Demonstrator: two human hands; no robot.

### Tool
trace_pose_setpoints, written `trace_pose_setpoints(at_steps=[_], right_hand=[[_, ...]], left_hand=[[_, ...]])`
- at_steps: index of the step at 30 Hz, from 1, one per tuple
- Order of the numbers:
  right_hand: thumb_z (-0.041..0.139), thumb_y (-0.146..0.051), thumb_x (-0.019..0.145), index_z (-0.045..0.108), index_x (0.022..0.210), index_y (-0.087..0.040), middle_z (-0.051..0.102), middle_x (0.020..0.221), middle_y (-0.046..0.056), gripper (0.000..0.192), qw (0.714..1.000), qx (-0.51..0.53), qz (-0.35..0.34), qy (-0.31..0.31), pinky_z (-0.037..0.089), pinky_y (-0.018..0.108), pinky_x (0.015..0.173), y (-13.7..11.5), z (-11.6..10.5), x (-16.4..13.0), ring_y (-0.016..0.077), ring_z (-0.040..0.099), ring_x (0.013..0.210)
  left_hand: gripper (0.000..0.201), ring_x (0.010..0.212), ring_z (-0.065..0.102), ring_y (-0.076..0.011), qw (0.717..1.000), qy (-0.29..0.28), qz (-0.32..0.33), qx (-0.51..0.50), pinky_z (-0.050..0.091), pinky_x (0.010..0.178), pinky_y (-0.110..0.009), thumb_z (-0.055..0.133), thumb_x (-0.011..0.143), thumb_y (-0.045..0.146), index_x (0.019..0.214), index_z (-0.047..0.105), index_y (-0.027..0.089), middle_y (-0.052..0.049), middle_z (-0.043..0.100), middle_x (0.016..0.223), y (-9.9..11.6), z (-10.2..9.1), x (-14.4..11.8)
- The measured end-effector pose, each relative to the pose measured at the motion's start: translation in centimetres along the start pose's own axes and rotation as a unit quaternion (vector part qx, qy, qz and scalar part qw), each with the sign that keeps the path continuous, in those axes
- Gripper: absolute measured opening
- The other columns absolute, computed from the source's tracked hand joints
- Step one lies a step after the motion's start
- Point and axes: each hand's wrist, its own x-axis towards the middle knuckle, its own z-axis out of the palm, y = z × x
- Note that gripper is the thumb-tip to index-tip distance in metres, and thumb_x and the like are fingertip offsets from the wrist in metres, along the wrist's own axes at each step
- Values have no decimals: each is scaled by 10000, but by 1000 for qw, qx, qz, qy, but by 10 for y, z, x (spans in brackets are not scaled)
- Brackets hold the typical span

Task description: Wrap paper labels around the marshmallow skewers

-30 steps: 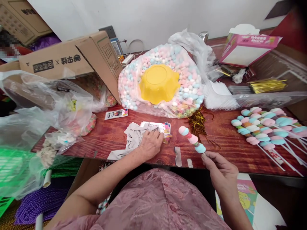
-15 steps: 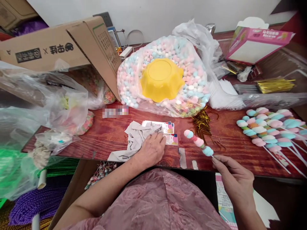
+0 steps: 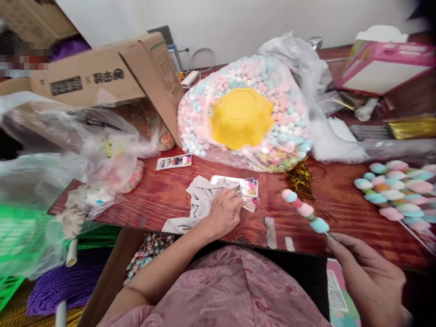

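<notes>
Looks like a small home workshop for hand-assembling candy skewers, crowded rather than tidy. Centred on a big clear bag of pastel marshmallows (image 3: 245,113) on a red-brown wooden table (image 3: 163,190), with a yellow bowl (image 3: 241,117) upturned on top of the bag. Right of the bag, a row of finished marshmallow skewers (image 3: 395,195) and a pink printed carton (image 3: 384,66). Just in front of the bag, gold twist ties (image 3: 300,178) and printed label cards (image 3: 243,185). Left of the bag, an open cardboard shipping box (image 3: 102,77) and loose plastic bags (image 3: 85,150). Behind the bag, a plain white wall (image 3: 238,18).
</notes>
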Motion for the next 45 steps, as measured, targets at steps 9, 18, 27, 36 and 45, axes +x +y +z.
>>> trace_pose_setpoints(at_steps=[9, 18, 27, 36, 45], right_hand=[[754, -387, 740, 765, 815, -226, 738, 770, 5, 178, 997, -8, -43, -58, 572, 221, 637, -1, 0, 2, 144, 673, 664], [716, -338, 812, 753, 883, -252, 731, 789, -7, 117, 985, -15, -81, -151, 551, 199, 612, 10, -20, 0, 132, 660, 658], [673, -311, 846, 738, 871, -239, 720, 751, 10, 101, 982, -11, -118, -145, 549, 228, 584, 2, -15, -11, 146, 655, 622], [634, -195, 883, 691, 934, -257, 719, 799, -19, 99, 963, -45, -216, -156, 530, 207, 616, -2, -2, -13, 119, 662, 652], [582, -151, 911, 661, 1011, -195, 710, 837, 24, 135, 909, -169, -350, -148, 506, 246, 654, -17, 5, -18, 139, 674, 693]], left_hand=[[159, 749, 592, -166, 997, 18, 33, -73, 483, 710, -293, 598, 908, 197, 810, 711, 144, -56, 641, 777, -4, 6, -5], [199, 736, 625, -149, 981, -49, -9, -190, 482, 700, -262, 579, 925, 198, 822, 739, 138, -59, 685, 795, -12, -7, 0], [138, 598, 549, -101, 961, -39, -85, -261, 416, 607, -218, 710, 817, 205, 691, 727, 152, 6, 626, 634, -14, -7, 6], [124, 572, 538, -92, 960, -37, -84, -266, 412, 586, -212, 726, 806, 189, 689, 726, 147, 15, 606, 606, -15, -5, 5], [152, 690, 636, -130, 975, -1, 62, -213, 490, 647, -238, 653, 895, 240, 814, 741, 146, -48, 700, 750, -16, 2, -3]])
